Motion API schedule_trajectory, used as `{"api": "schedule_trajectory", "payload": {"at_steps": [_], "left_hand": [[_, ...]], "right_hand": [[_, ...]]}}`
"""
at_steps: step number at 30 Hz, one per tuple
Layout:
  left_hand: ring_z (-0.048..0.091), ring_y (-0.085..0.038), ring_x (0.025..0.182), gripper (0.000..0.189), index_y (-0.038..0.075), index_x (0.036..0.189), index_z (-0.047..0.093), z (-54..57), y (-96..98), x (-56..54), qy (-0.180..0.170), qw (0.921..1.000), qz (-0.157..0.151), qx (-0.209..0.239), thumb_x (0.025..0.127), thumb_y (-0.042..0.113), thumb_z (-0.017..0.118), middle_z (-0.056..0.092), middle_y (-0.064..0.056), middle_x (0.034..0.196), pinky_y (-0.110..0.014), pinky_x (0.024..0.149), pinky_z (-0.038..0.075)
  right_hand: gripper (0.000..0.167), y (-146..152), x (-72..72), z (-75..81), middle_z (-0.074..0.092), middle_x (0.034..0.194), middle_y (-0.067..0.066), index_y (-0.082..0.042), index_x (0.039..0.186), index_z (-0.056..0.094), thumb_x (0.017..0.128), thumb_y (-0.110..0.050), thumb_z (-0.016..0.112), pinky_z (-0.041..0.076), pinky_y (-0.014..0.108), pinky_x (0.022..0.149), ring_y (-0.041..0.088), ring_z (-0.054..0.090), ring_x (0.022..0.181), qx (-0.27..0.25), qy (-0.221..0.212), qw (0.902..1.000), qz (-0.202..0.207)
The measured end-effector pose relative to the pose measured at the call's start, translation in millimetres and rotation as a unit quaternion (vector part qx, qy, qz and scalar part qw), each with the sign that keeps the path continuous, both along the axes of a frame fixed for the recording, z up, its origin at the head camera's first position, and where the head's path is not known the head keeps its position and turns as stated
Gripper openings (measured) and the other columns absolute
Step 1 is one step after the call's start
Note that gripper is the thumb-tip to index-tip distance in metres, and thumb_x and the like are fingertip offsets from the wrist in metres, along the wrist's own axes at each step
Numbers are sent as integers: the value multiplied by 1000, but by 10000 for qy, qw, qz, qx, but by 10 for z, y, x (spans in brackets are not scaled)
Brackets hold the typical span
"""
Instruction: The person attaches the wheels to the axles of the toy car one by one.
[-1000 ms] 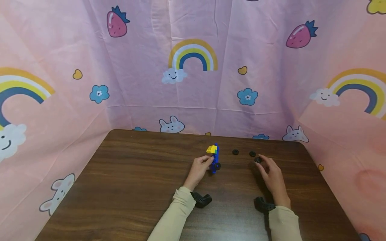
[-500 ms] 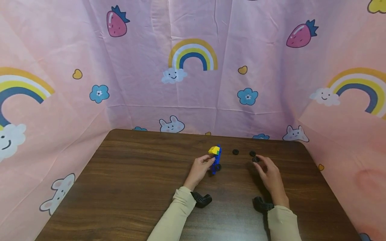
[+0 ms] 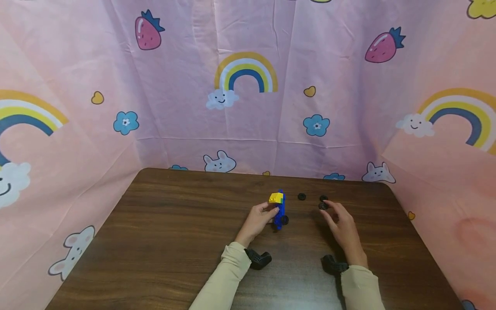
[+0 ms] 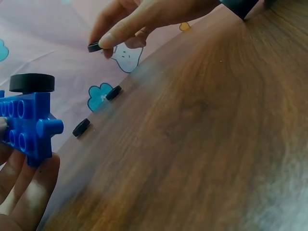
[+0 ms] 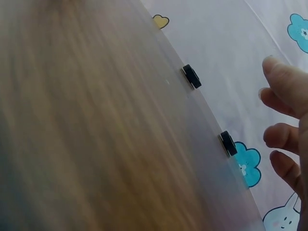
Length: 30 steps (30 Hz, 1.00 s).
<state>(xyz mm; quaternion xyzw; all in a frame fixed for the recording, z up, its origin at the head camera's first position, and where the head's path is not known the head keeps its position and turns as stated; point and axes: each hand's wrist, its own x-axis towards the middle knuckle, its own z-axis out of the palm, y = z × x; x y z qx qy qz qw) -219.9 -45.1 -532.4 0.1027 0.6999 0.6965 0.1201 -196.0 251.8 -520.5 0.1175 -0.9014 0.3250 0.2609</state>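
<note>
My left hand (image 3: 255, 221) grips a small toy car built of plastic bricks, its blue chassis (image 4: 33, 122) tilted up on end. A yellow block (image 3: 276, 198) sits at its upper part, and one black wheel (image 4: 32, 83) is fitted near the lower end. A bare blue axle stub (image 4: 50, 127) sticks out in the left wrist view. To the right, my right hand (image 3: 344, 226) pinches a loose black wheel (image 4: 94, 47) between thumb and fingers, above the table. In the right wrist view that hand (image 5: 291, 94) shows at the edge, the pinched wheel hidden.
Two more black wheels lie on the brown wooden table (image 3: 174, 241) towards its back edge: one wheel (image 3: 302, 196) right of the car, the other (image 5: 191, 76) close by my right hand. A pink patterned cloth (image 3: 174, 86) hangs behind and at both sides.
My right hand has moved slightly left with the pinched wheel. My left hand has stayed nearly in place while the toy car shifted a little right and down.
</note>
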Motion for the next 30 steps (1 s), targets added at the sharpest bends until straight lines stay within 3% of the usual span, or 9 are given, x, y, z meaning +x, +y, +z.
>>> {"api": "schedule_trajectory", "payload": {"at_steps": [5,13,18,24,27,30], "left_hand": [[69,-31,124,46,3,144,61,-1,5,1,69,9999,-94,-100,106,29,62,67,-20,138,-37,95,61],[71,-27,119,41,6,141,64,-30,20,-13,94,9998,-64,-186,106,28,63,71,-17,133,-36,93,61],[73,-26,115,40,4,138,66,-1,38,-3,60,9997,-42,-242,106,28,63,72,-18,127,-37,91,62],[72,-30,119,39,5,136,67,11,59,-6,-9,9998,-58,-195,104,27,65,70,-19,133,-38,91,62],[71,-29,119,39,7,136,67,20,62,2,-75,9998,-69,-180,103,28,67,69,-16,136,-37,90,62],[71,-28,119,40,7,137,66,36,59,15,-127,9998,-104,-146,103,28,68,67,-16,138,-37,89,63]], "right_hand": [[40,-55,-2,7,71,102,8,-6,130,69,91,-6,79,55,18,73,7,58,80,-98,83,9999,101],[40,-111,-15,11,72,106,10,-6,130,69,91,-5,80,61,34,71,11,61,80,-147,184,9996,185],[41,-132,-25,3,71,103,9,-7,130,70,91,-5,80,58,23,72,10,60,79,-143,204,9995,215],[41,-184,-36,18,72,97,10,-6,129,71,89,-3,81,47,4,74,8,59,77,-256,327,9983,396],[40,-220,-37,25,72,97,8,-6,128,71,89,-4,81,49,5,74,6,60,77,-296,324,9980,445],[40,-255,-37,36,72,97,7,-7,128,71,89,-5,81,56,15,73,5,62,77,-317,288,9978,499]]}}
